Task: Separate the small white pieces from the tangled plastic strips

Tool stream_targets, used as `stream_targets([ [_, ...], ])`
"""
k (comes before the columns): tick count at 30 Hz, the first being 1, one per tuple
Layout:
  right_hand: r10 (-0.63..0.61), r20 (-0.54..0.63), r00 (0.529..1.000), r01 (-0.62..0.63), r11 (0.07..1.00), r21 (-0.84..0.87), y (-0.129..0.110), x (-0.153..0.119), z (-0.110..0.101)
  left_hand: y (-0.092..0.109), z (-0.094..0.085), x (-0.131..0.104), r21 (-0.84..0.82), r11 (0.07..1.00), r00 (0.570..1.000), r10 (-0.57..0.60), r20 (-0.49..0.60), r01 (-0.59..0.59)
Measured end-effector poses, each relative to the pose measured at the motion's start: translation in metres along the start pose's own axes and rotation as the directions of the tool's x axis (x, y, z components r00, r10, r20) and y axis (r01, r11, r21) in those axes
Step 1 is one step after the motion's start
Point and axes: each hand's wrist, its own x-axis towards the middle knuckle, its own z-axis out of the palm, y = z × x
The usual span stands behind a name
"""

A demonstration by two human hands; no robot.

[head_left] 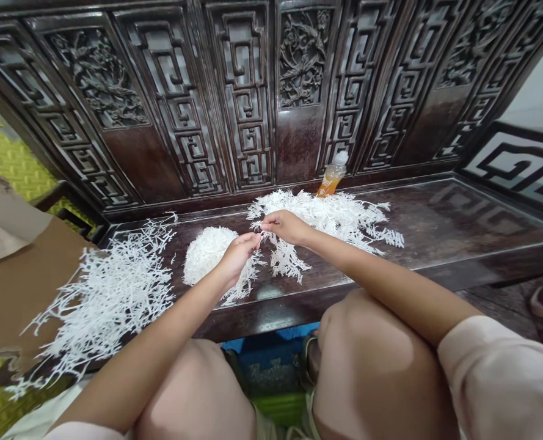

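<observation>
My left hand [241, 253] and my right hand [287, 226] meet fingertip to fingertip above the bench, both closed in a pinch. A thin white branched piece [266, 234] shows at the fingertips; its ends are partly hidden by the fingers. Under and beside my left hand lies a rounded heap of small white bits [209, 247]. Behind my right hand spreads a pile of white branched pieces [330, 214], with a smaller clump [287, 260] in front. To the left is a larger tangle of stripped-looking white stems [120, 287].
An orange-filled bottle with a white cap [333, 175] stands tilted against the carved wooden backrest [301, 137]. The dark bench seat [436, 226] carries the piles. Cardboard [46, 256] lies at the left, beside yellow matting [17, 156]. My knees are close to the bench's front edge.
</observation>
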Motion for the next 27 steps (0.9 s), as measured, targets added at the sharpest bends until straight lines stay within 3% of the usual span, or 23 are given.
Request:
stream_targets([
  [15,-0.047,0.054,0.997,0.04,0.991,0.124,-0.033,-0.013,-0.018,0.026,0.003,-0.026,-0.106,0.992,0.985,0.076,0.152,-0.061],
  [17,0.01,-0.078,0.997,-0.005,0.998,0.069,-0.021,-0.014,-0.033,0.037,0.005,-0.041,-0.062,0.995,0.973,0.086,0.215,-0.074],
  [18,0.062,-0.204,0.977,-0.056,0.998,0.035,-0.012,-0.014,-0.043,0.043,0.005,-0.051,-0.034,0.996,0.96,0.09,0.266,-0.084],
  [19,0.133,-0.361,0.923,-0.135,0.991,0.021,-0.001,-0.016,-0.053,0.049,0.005,-0.06,0.011,0.997,0.937,0.07,0.342,-0.079],
  [20,0.185,-0.448,0.875,-0.195,0.981,0.024,0.009,-0.018,-0.061,0.055,0.003,-0.067,0.012,0.997,0.923,0.065,0.38,-0.076],
  [21,0.211,-0.465,0.86,-0.224,0.974,0.029,0.018,-0.021,-0.067,0.059,0.002,-0.073,-0.048,0.996,0.933,0.091,0.348,-0.08],
  [24,0.243,-0.24,0.94,-0.24,0.97,0.043,0.028,-0.026,-0.064,0.061,-0.004,-0.069,-0.227,0.974,0.979,0.035,0.202,0.012],
  [27,0.199,-0.11,0.974,-0.191,0.978,0.079,0.011,-0.022,-0.043,0.047,-0.005,-0.047,-0.388,0.905,0.983,-0.144,0.111,0.176],
])
